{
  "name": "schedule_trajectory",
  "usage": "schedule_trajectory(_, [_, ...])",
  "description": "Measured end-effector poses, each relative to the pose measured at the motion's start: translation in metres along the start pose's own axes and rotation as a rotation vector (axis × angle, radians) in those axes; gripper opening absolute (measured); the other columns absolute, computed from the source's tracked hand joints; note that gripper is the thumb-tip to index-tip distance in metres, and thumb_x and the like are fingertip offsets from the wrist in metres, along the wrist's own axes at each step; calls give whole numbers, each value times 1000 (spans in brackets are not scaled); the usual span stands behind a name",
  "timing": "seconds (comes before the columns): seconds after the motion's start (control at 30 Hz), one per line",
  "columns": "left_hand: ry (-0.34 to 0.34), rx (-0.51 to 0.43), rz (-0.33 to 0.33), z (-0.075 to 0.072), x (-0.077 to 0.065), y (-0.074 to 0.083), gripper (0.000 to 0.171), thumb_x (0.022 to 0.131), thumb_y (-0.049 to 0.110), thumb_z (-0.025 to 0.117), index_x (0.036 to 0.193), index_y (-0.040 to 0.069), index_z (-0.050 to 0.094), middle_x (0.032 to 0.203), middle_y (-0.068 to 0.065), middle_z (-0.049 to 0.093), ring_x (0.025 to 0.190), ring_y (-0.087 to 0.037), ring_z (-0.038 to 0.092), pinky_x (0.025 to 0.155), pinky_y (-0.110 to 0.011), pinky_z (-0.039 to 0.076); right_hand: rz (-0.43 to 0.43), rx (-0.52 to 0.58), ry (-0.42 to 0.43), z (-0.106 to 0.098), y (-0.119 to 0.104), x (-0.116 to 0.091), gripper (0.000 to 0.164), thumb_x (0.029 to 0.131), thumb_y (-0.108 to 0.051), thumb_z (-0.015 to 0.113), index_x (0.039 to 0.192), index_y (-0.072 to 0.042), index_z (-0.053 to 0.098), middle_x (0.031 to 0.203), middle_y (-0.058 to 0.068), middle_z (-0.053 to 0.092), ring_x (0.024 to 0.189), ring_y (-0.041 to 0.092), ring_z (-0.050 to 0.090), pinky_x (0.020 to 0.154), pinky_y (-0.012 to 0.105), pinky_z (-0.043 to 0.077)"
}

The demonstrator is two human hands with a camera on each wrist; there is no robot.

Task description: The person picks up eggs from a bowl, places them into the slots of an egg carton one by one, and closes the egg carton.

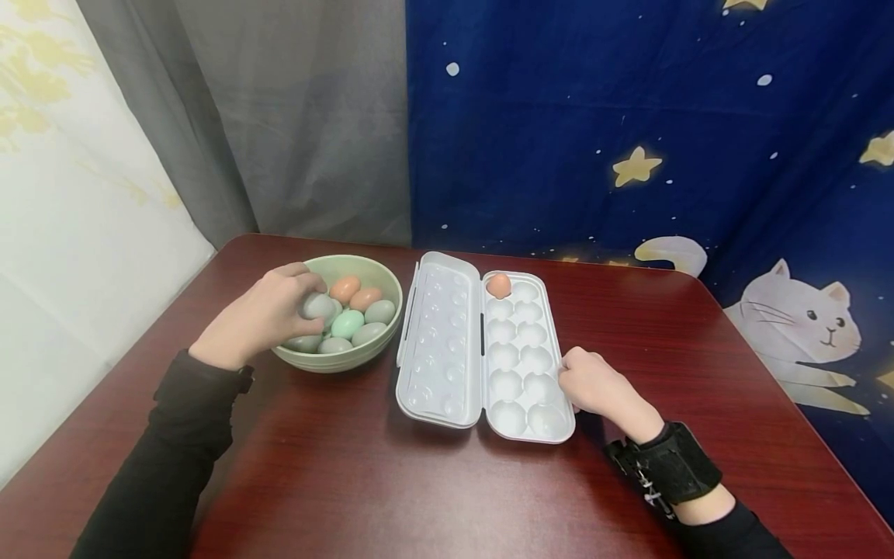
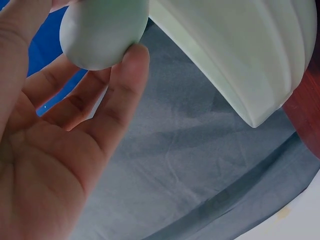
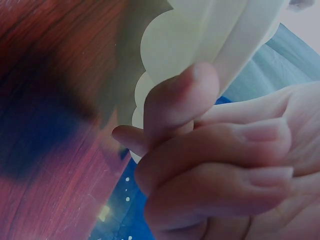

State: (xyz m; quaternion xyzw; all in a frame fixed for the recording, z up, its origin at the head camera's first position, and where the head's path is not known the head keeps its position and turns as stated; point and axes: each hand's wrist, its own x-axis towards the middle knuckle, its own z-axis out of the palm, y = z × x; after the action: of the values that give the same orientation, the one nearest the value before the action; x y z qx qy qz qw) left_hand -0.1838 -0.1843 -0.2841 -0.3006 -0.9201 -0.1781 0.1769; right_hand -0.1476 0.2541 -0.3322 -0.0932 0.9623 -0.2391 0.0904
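Note:
My left hand (image 1: 268, 310) pinches a pale grey-green egg (image 2: 102, 35) between thumb and fingers at the left of a light green bowl (image 1: 338, 363). Under and beside the hand, the bowl holds several eggs: brown eggs (image 1: 345, 289), a mint-green egg (image 1: 348, 324) and greyish ones. In the middle of the table lies a white egg carton (image 1: 482, 419), its lid folded open to the left. One brown egg (image 1: 499, 286) sits in the far left cup. With curled fingers, my right hand (image 1: 594, 382) grips the carton's right edge; the left wrist view shows the pinched egg beside the bowl.
Everything stands on a dark red wooden table (image 1: 335, 481). Behind it hang a grey curtain (image 1: 314, 116) and a blue curtain (image 1: 545, 140) with stars and a white cat. A white cloth (image 1: 77, 233) hangs at the left.

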Motion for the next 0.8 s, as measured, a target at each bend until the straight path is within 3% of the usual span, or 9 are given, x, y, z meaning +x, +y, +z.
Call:
schedule_trajectory(0.57, [65, 85, 30, -2, 0, 5, 26, 74, 7, 77, 97, 0, 67, 86, -5, 56, 73, -20, 52, 65, -36, 45, -19, 4, 0, 0, 2, 1, 31, 88, -1, 36, 61, -7, 51, 53, 5, 52, 47, 19, 58, 51, 32, 47])
schedule_trajectory(0.8, [70, 138, -4, -3, -1, 8, 30, 76, 13, 77, 102, 0, 67, 90, -7, 58, 64, -22, 55, 57, -39, 46, -6, 13, -14, -1, 2, 1, 30, 89, -1, 37, 64, -5, 53, 58, 7, 54, 49, 21, 60, 52, 32, 49])
